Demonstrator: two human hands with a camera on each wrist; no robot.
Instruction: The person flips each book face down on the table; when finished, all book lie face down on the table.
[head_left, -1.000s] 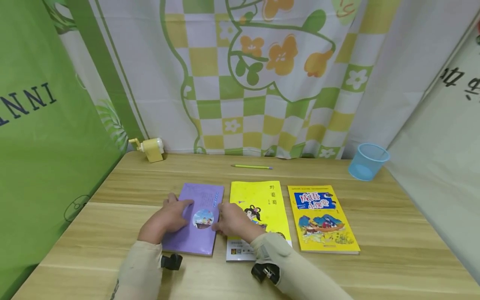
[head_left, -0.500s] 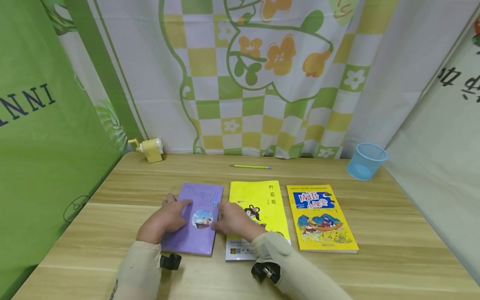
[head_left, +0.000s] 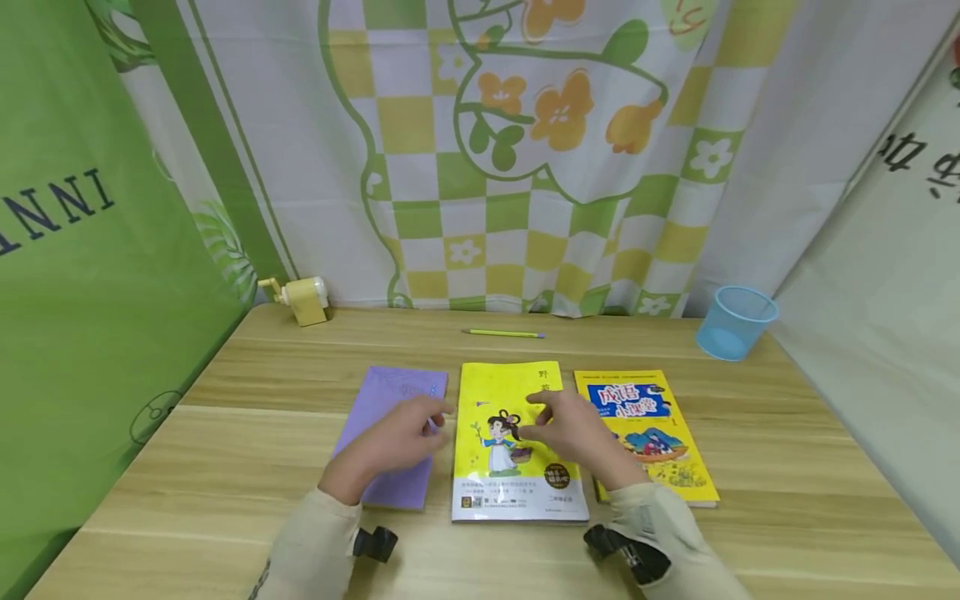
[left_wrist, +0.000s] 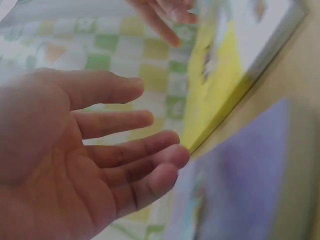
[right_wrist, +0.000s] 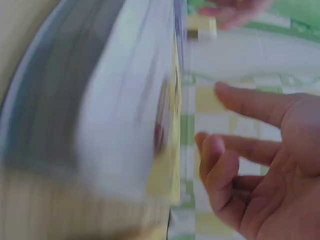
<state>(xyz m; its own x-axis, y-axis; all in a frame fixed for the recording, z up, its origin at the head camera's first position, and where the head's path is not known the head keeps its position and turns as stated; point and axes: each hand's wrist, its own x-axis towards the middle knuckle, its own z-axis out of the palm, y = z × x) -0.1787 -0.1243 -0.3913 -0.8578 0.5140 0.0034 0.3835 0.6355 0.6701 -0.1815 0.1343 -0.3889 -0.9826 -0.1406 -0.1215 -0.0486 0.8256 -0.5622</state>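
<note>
Three books lie side by side on the wooden table. My left hand [head_left: 401, 433] hovers over the right part of the purple book [head_left: 386, 492], fingers loosely bent with nothing between them. The middle book, yellow with a girl on its cover [head_left: 498, 446], lies between my hands. Above its right edge is my right hand [head_left: 573, 429], thumb and fingers apart and holding nothing. That hand and wrist partly cover the yellow book with a boat picture [head_left: 667, 450]. In the left wrist view the left hand [left_wrist: 110, 160] has its palm and spread fingers showing.
A green pencil [head_left: 502, 333] lies behind the books. At the back left stands a yellow pencil sharpener [head_left: 306, 300] with a crank, and at the back right a blue mesh pen holder [head_left: 735, 329]. A patterned curtain [head_left: 517, 250] hangs along the table's back edge.
Both hands have let go of the purple book's sides and moved right. The right hand has gone across the middle book to its right edge. The books have stayed in place.
</note>
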